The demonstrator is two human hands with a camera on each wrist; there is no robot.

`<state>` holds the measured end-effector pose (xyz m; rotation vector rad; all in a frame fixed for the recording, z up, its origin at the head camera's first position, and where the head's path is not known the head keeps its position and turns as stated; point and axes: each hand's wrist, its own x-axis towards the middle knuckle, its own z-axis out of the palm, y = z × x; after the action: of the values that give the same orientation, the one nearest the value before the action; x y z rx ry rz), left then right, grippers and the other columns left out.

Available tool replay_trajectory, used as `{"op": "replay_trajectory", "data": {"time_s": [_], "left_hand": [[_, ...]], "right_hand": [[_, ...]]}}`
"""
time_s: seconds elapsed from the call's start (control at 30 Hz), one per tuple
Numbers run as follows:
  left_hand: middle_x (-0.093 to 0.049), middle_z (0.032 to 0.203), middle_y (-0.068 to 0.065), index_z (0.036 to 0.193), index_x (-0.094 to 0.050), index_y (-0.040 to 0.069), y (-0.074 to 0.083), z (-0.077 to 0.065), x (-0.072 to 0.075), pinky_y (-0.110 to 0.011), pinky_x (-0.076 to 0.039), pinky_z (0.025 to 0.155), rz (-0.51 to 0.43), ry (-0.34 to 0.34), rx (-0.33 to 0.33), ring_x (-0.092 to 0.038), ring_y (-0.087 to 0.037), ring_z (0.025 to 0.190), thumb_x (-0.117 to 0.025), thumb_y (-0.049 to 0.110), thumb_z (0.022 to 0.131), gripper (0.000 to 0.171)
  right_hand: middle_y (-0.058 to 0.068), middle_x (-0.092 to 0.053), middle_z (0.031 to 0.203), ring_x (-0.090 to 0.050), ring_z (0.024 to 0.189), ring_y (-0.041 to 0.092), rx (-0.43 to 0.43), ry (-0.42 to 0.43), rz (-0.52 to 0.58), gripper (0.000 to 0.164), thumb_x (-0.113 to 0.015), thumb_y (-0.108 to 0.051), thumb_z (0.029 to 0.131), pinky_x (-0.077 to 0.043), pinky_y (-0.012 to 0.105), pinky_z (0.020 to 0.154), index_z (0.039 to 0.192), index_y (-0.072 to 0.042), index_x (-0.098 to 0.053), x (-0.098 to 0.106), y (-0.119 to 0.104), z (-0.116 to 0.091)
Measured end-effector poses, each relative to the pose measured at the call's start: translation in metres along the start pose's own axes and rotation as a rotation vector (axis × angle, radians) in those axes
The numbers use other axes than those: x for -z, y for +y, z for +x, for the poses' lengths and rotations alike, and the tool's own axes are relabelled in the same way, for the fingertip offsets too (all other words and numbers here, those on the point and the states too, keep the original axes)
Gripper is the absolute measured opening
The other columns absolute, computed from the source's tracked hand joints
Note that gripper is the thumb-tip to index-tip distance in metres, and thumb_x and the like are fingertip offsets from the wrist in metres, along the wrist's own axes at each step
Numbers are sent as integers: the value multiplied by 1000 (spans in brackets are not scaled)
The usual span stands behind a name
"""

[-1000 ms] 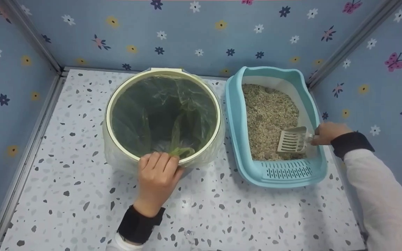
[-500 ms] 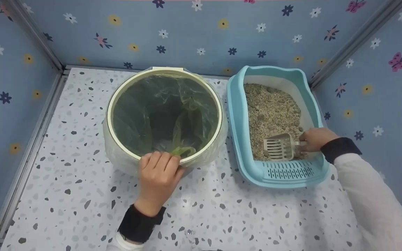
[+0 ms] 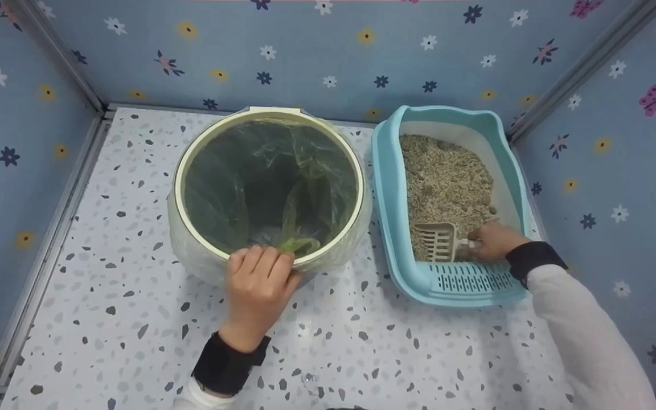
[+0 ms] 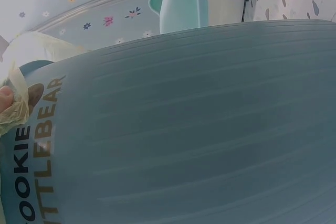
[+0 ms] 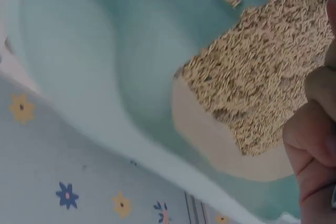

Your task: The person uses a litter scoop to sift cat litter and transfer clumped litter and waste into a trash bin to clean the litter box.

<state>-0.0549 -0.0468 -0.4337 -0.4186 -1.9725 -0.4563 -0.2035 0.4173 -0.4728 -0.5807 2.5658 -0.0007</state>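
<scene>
1. So the trash bin (image 3: 180,188) is sitting on the left of the speckled surface (image 3: 134,319), with a yellowish see-through liner (image 3: 200,262) hanging over its rim. The left wrist cam is showing lettering (image 4: 44,129) down its blue-grey side.
2. Left hand (image 3: 259,287) is gripping the near rim, fingers going over the top.
3. The aqua cat litter box (image 3: 388,188) is standing just right of the bin, holding pellet litter (image 3: 447,176).
4. A slotted litter scoop (image 3: 437,239) is sitting near the box's front grate (image 3: 467,279), blade pointing left; can't tell how deep.
5. Right hand (image 3: 497,240) is grasping the scoop's handle inside the box.
</scene>
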Motion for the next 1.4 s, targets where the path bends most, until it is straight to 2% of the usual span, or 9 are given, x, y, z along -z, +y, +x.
{"op": "replay_trajectory", "data": {"time_s": [0.07,0.23,0.33,0.47,0.6,0.83,1.0,1.17,1.4], "left_hand": [[-58,69,-8,76,-61,5,0,0,0,-37,-37,68,-5,1,1,-53,-26,66,-65,17,71,13],[-58,68,-8,75,-61,5,0,0,0,-37,-36,67,-6,2,7,-52,-26,65,-65,19,71,15],[-57,68,-8,75,-61,5,1,0,0,-37,-36,67,-9,-4,9,-52,-26,65,-65,18,71,14],[-56,68,-8,75,-60,5,2,1,0,-38,-37,69,-30,-6,8,-51,-26,65,-65,13,70,11],[-55,69,-8,75,-59,6,1,1,1,-38,-37,68,-42,-1,8,-51,-26,64,-64,10,70,9],[-55,68,-8,75,-59,5,1,1,1,-38,-36,67,-45,3,6,-50,-26,64,-63,13,71,10],[-56,69,-8,76,-60,6,1,1,2,-38,-36,68,-30,-3,-1,-51,-26,65,-63,15,72,11],[-55,68,-7,75,-59,6,1,1,2,-37,-36,68,-15,-8,-2,-51,-26,65,-63,15,71,10],[-55,69,-7,75,-59,6,1,1,3,-37,-37,69,-4,-16,-5,-51,-26,65,-64,13,71,9]], "right_hand": [[25,-66,107,-64,93,41,-6,1,42,52,-58,-40,88,-49,52,82,114,5,-64,-7,-4,1],[20,-68,92,-65,80,33,-33,8,104,52,-56,-44,90,-50,50,77,108,4,-65,-17,-16,2],[19,-67,92,-64,80,33,-45,26,129,55,-52,-45,92,-49,51,77,112,5,-63,-22,-23,1],[12,-63,77,-59,69,24,-62,42,176,52,-51,-45,93,-48,42,67,108,3,-63,-26,-30,0],[1,-49,64,-47,58,15,-76,61,199,42,-52,-46,92,-38,32,57,91,-6,-62,-30,-30,1],[-2,-42,61,-42,56,14,-91,108,254,41,-50,-48,92,-34,29,55,75,-11,-55,-35,-25,2],[0,-41,61,-42,56,16,-121,204,331,40,-50,-45,94,-35,31,58,77,-9,-55,-38,-23,-3],[5,-43,64,-43,58,20,-148,333,399,41,-49,-38,96,-36,36,60,89,2,-60,-42,-22,-9],[0,-34,60,-33,54,17,-214,490,481,39,-51,-38,95,-27,31,56,73,-6,-44,-47,-25,-15]]}}
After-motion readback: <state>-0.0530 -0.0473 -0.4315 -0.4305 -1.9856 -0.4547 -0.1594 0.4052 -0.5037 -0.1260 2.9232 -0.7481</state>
